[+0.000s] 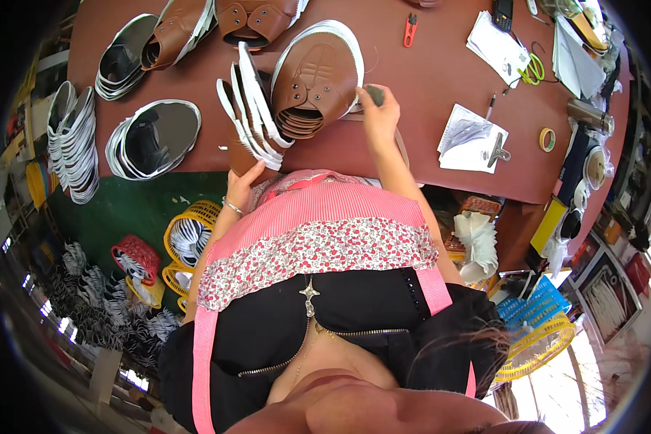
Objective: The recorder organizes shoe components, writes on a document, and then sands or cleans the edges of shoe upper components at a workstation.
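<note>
Pink floral-frilled apron (318, 228) borders the red-brown table (421, 94), where the left hand (244, 186) pinches fanned, white-edged brown shoe uppers (256, 119), best kept even; beside them, a matching face-up stack (317, 69) meets the right hand (381, 114), grip unclear.

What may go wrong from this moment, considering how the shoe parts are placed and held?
1. The fanned stack of white-edged pieces may slide apart: its layers are spread, and the left hand holds only its lower end.
2. The brown uppers beside it might shift if the right hand, close to their edge, bumps them.
3. The long white-edged stack seems to overhang the table; a knock could drop it.
</note>
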Demonstrator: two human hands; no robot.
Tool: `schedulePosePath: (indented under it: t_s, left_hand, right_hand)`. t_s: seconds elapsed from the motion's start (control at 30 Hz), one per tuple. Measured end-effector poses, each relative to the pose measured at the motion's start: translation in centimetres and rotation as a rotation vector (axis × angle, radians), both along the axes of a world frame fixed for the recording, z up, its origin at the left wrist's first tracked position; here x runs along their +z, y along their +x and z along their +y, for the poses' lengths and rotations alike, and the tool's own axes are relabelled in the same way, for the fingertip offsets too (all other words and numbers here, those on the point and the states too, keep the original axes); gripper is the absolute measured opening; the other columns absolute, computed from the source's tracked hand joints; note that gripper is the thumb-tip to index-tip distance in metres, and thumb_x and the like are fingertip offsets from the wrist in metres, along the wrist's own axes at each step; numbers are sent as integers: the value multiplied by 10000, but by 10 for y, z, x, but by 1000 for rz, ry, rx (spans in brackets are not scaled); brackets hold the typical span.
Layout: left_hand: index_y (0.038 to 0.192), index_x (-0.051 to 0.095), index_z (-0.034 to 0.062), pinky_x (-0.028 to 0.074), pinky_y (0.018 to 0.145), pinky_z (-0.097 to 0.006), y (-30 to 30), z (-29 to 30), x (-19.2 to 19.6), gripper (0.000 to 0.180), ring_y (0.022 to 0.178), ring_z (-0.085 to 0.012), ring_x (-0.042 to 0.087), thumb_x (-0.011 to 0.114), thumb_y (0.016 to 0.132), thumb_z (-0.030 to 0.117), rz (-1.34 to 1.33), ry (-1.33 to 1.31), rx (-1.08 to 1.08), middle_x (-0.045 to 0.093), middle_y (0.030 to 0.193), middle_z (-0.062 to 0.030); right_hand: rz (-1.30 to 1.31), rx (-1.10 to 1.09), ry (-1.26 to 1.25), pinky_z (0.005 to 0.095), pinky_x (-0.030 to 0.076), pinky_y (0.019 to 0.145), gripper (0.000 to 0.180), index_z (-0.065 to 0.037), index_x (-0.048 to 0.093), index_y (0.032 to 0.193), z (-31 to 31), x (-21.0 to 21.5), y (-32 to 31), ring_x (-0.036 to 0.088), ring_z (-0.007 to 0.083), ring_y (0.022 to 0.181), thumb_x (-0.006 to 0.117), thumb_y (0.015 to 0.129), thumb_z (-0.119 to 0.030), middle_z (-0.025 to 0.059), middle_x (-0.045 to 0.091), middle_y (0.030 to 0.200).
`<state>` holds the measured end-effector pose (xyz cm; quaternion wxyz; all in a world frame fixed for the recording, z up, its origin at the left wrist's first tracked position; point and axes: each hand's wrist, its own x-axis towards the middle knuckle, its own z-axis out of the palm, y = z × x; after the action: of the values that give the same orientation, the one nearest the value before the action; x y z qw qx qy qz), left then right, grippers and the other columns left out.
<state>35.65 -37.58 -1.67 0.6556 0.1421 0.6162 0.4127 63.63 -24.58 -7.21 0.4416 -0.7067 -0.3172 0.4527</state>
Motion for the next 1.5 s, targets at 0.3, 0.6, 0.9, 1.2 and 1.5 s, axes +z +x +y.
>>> schedulePosePath:
  t_s: [0.3,0.6,0.9,1.2,1.5]
  left_hand:
    - [1116,668,-49,511,869,-339,-26,27,60,296,984,-185,661,749,854,61,815,384,-53,702,1091,-113]
    - [1001,684,-66,497,812,-485,-246,246,3,578,917,-431,643,754,826,480,1799,444,-1001,671,964,-275]
    - [1100,670,-52,527,788,-401,-185,208,84,372,872,-301,706,731,884,245,1446,381,-793,729,929,-181]
    - [1158,675,18,490,927,-448,46,56,15,399,1038,-403,629,757,826,224,728,509,-836,678,1128,-216]
    - [973,730,37,491,689,-465,91,49,-43,277,737,-388,616,810,773,210,1354,917,-617,657,814,-175]
  right_hand:
    - [237,119,-207,263,471,620,212,12,685,904,-1,-39,28,587,103,664,796,815,-144,21,660,744]
    - [-329,137,-50,398,522,722,214,-9,680,934,-8,-33,6,671,288,753,745,840,-190,158,689,808]
    - [-349,146,-135,434,531,762,246,-6,702,932,-1,-14,6,697,365,816,726,820,-224,214,707,844]
    - [-477,187,-37,461,504,840,413,-7,708,938,22,-46,48,653,405,929,661,902,-415,247,681,952]
    - [-1009,195,50,485,503,877,554,17,557,1042,145,-65,100,560,406,1075,700,857,-486,218,577,1088]
